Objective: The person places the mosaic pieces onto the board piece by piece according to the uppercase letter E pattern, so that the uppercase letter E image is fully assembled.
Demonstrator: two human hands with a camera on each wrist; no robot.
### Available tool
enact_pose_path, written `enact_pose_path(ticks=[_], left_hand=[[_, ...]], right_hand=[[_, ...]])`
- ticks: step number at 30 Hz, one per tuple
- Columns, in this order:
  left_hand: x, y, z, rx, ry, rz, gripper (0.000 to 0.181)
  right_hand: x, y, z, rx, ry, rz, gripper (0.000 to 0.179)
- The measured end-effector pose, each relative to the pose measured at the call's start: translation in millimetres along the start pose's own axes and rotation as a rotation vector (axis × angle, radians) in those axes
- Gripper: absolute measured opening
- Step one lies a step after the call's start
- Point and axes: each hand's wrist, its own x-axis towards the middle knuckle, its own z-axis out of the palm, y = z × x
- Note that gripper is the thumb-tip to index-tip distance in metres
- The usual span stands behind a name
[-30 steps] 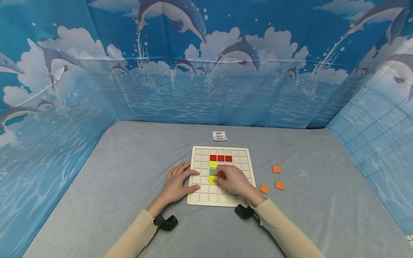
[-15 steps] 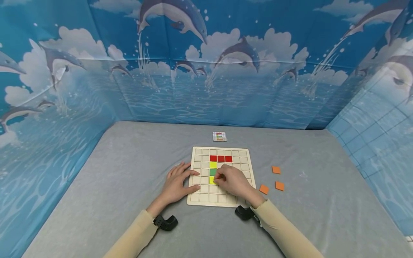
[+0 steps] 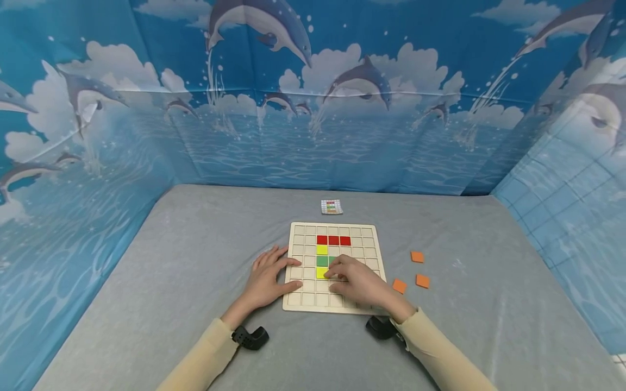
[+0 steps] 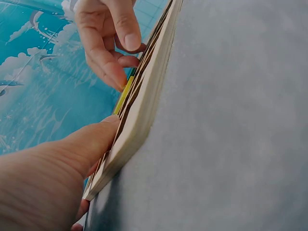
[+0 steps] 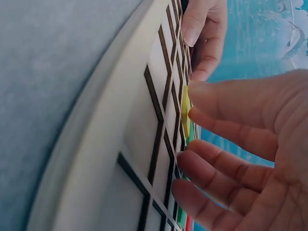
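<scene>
A square wooden grid board lies on the grey cloth. Its left edge is steadied by my left hand, with the thumb and index finger resting on the frame. Set in its cells are a row of red tiles, then a yellow tile, a green tile and another yellow tile running down a column. My right hand is over the board, index fingertip right at the lower yellow tile, thumb held apart. A second green tile shows partly behind its fingers.
Several loose orange tiles lie on the cloth right of the board. A small card with a coloured grid pattern lies behind the board. A dolphin-print curtain surrounds the grey surface at the back and sides.
My right hand has shifted slightly right and toward me, and its thumb and index finger have spread apart. Part of a second green tile is now uncovered. My left hand stays put.
</scene>
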Motion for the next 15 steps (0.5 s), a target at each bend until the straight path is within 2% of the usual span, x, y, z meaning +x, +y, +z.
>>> enact_pose_path(ticks=[3, 9, 12, 15], left_hand=[[0.2, -0.2, 0.4, 0.002, -0.002, -0.001, 0.040], [0.0, -1.1, 1.3, -0.001, 0.003, 0.004, 0.042], [0.1, -1.7, 0.9, -0.006, 0.007, 0.008, 0.041], [0.1, -1.4, -0.1, -0.005, 0.007, 0.006, 0.040]], right_hand=[[-5.0, 1.6, -2.5, 0.018, 0.009, -0.035, 0.020], [-19.4, 14.7, -10.2, 0.037, 0.099, -0.063, 0.014], [-28.8, 23.8, -15.0, 0.018, 0.143, -0.016, 0.012], [-38.9, 31.2, -21.2, -0.017, 0.176, 0.078, 0.015]])
